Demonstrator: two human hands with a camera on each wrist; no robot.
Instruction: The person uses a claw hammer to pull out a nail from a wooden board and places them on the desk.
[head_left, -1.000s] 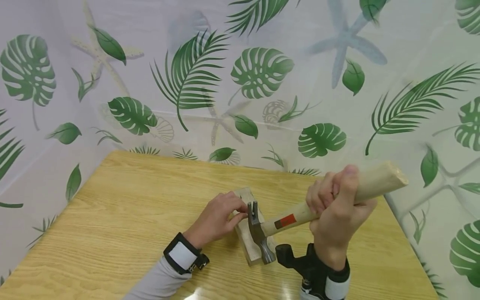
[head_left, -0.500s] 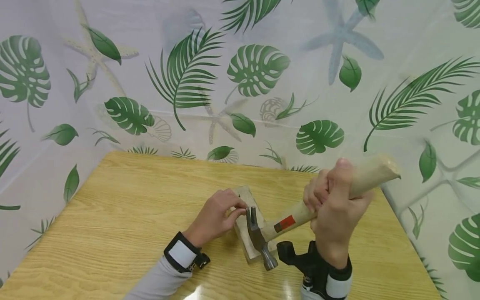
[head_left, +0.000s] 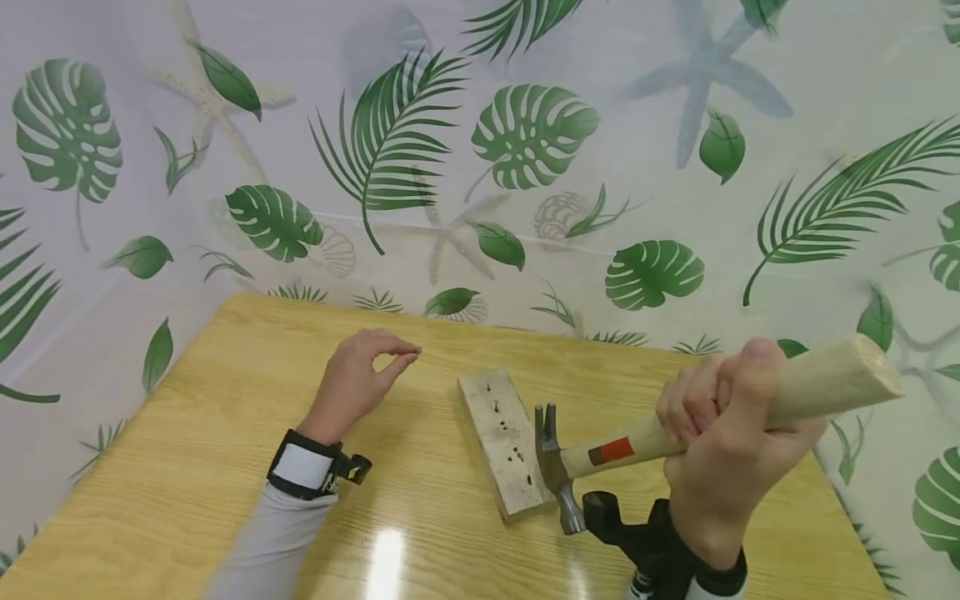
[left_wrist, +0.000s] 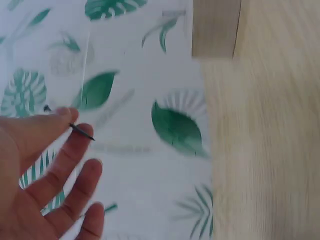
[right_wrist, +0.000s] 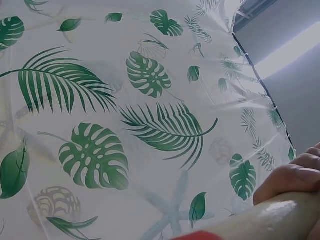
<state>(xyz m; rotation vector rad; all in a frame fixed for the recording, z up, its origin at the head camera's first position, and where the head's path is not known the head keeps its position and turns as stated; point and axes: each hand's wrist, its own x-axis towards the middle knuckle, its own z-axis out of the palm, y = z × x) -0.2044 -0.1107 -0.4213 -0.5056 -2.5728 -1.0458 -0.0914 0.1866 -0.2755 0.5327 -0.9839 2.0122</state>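
Two hands at a nail-holed wood block (head_left: 504, 442).
Right hand (head_left: 731, 454) grips hammer (head_left: 558, 467) beside it; left hand (head_left: 352, 383), well apart, pinches small nail (left_wrist: 80, 130).

Light wooden table (head_left: 225, 467), glossy glare at its near edge, white backdrop sheet (head_left: 525, 108) printed with green leaves

Wood block (head_left: 505, 442) on table (head_left: 225, 433); hammer (head_left: 637, 433) right of it; left hand (head_left: 358, 377) well left
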